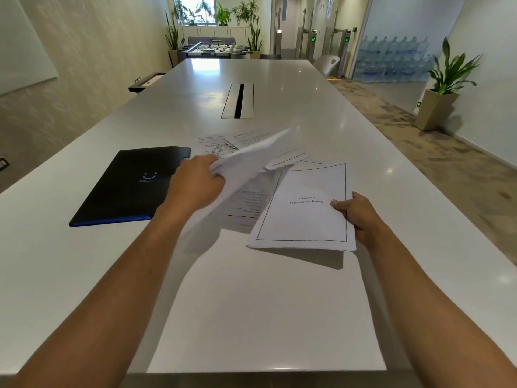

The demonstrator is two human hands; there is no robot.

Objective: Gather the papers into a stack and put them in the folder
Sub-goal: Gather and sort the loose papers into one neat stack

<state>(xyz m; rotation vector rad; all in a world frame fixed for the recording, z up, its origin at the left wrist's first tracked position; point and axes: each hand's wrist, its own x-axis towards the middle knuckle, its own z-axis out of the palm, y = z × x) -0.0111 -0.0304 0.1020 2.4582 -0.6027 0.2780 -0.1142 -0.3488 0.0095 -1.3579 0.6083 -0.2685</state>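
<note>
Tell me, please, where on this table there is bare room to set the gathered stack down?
The table is bare in a broad patch between the two forearms, nearer than the bordered sheet in the right hand. Past the cable slot it is also bare. It is crowded between the black folder and that sheet, where loose papers lie and the left hand lifts pages.

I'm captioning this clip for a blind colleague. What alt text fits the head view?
A person's left hand lifts a blurred sheet while the right hand holds a small stack titled "Chapter 2 Organization Profile" above a white table. More papers lie scattered beyond; a closed dark folder lies left.
</note>
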